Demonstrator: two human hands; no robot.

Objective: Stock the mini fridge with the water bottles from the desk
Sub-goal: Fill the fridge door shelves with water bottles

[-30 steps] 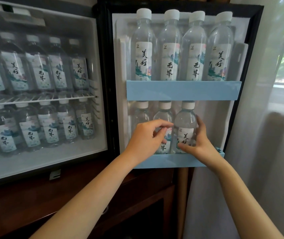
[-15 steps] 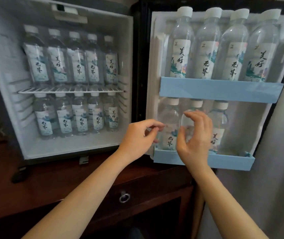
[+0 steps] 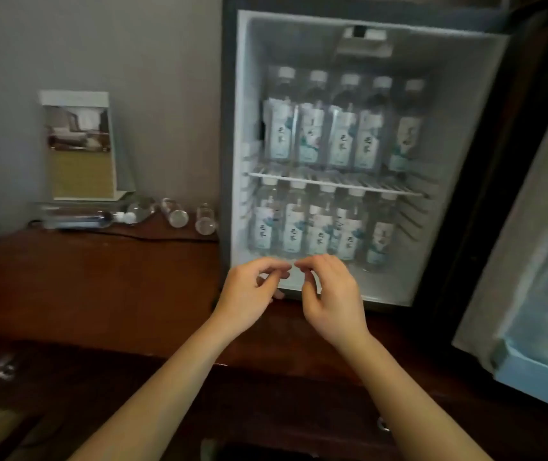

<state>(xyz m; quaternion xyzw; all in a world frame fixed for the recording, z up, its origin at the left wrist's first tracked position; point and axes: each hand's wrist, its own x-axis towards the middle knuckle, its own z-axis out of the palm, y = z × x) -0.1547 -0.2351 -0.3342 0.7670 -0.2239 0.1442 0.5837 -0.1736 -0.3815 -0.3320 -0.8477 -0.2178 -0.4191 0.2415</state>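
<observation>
Both our hands have left the door shelf, empty and loosely curled. Remaining bottles (image 3: 174, 212) lie on the surface (image 3: 92, 281), far left of our nearer left hand (image 3: 249, 294); right hand (image 3: 330, 296) beside it.

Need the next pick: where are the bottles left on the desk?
In the head view, the loose bottles lie on the desk at left, by the wall, between the brochure stand and mini fridge.

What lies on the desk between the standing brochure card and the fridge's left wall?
Head view: bottles lying on their sides against the wall, behind bare desk. The card and fridge flank them.
</observation>
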